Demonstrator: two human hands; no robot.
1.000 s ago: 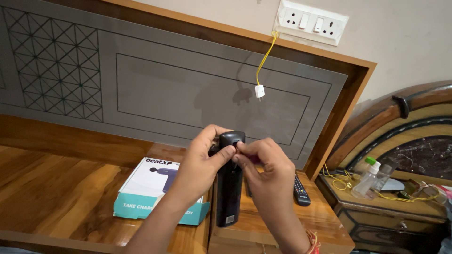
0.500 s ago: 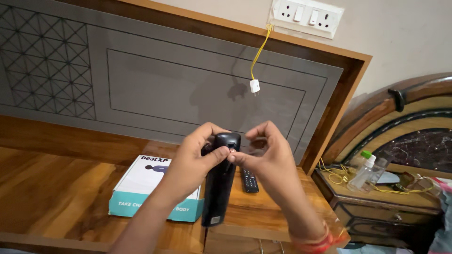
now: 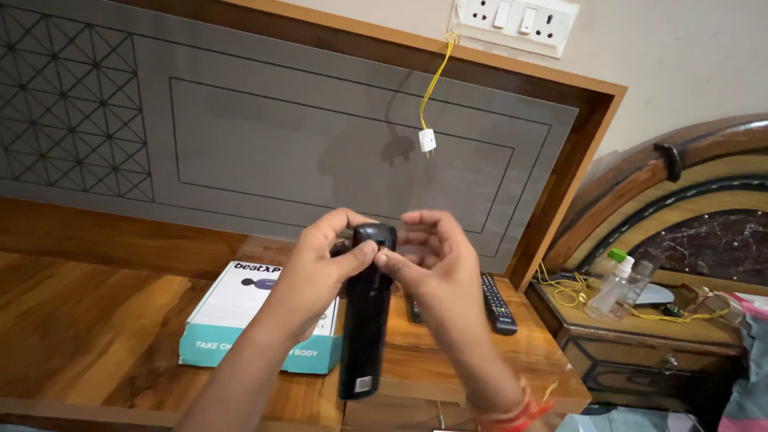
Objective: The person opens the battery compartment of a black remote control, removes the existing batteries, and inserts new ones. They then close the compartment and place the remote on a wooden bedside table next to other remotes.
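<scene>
A long, glossy black handheld device [image 3: 365, 320] is hanging upright in front of the person, above the wooden surface [image 3: 96, 320], its rounded top pinched in the left hand [image 3: 320, 268]. The right hand [image 3: 428, 260] is touching that top with a thumb tip, fingers loosely curled. A white-and-teal cardboard box [image 3: 256, 320] and a black remote [image 3: 498, 304] are lying below, before a grey panelled headboard [image 3: 280, 144].

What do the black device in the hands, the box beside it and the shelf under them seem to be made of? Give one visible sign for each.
Black device: probably hard plastic, its smooth dark shell showing a faint sheen.
Box: printed cardboard, with flat faces and sharp folded edges.
Shelf: wood or wood-look veneer, glossy, with streaked grain and reflections.
</scene>
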